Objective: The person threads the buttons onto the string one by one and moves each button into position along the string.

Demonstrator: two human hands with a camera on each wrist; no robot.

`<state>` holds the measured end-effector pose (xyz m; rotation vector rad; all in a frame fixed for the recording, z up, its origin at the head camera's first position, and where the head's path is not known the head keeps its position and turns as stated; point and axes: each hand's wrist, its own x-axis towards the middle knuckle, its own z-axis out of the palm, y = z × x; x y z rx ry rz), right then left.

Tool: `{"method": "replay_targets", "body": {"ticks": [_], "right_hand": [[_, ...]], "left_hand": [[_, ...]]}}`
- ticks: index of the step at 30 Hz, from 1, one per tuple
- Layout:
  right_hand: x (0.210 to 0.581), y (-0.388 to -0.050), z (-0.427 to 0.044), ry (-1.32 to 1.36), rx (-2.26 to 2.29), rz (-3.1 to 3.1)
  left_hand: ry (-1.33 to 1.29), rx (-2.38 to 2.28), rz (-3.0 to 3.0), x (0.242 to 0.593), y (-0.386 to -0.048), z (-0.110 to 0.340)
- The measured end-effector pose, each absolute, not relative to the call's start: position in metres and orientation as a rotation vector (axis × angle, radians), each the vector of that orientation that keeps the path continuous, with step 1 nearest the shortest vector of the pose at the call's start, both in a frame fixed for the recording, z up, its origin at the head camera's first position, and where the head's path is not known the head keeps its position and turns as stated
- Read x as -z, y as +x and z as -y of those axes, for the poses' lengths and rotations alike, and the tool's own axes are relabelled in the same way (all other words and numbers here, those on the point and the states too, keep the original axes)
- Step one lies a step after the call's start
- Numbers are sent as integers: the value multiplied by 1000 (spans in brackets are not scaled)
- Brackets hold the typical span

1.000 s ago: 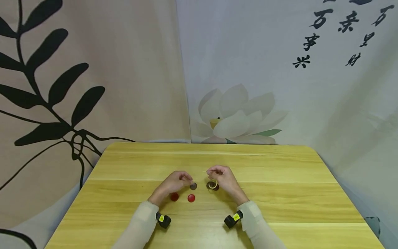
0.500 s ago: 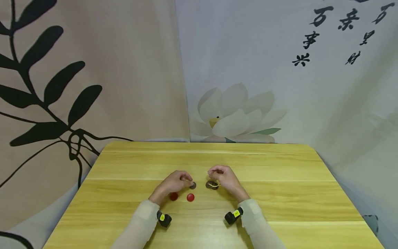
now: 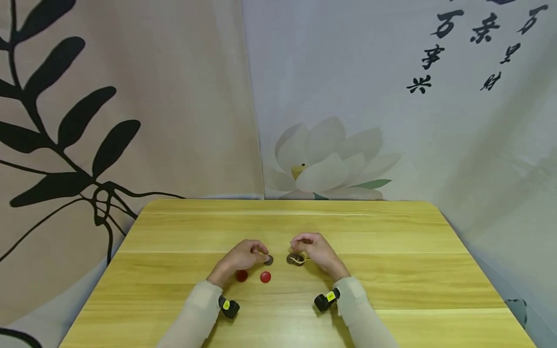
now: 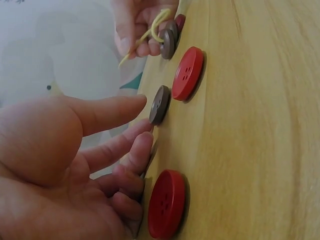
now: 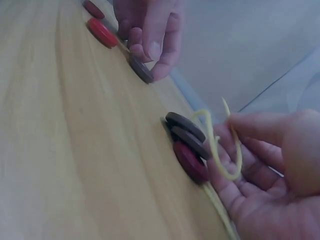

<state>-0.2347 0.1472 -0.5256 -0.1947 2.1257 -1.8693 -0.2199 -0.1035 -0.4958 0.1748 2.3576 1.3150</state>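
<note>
In the head view the left hand [image 3: 243, 256] is at a brown button [image 3: 270, 260] lying on the table. Its thumb and forefinger are spread at that button [image 4: 160, 105] in the left wrist view, a fingertip touching the lower edge. The right hand [image 3: 316, 250] pinches the end of a yellow cord [image 5: 236, 165] between thumb and forefinger. Below that cord, two overlapping brown buttons [image 5: 185, 125] lie against a dark red button [image 5: 190, 161]; the cord loops beside them and runs on past the dark red one.
Two red buttons lie near the left hand, one [image 3: 265, 277] in front of the brown button and another [image 3: 241, 276] by the wrist. The wooden table [image 3: 278, 319] reaches back to a printed cloth [image 3: 209, 96].
The left fingertips have moved slightly onto the single brown button. The right hand still pinches the cord, whose loop hangs lower and flatter over the overlapping buttons.
</note>
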Motion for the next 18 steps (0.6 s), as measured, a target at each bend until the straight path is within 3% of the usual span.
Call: {"method": "replay_targets", "body": {"ticks": [18], "right_hand": [[523,-233,-150,-209,1854,-2114]], "left_hand": [[183,-1302,-2380,497,-219,103]]}}
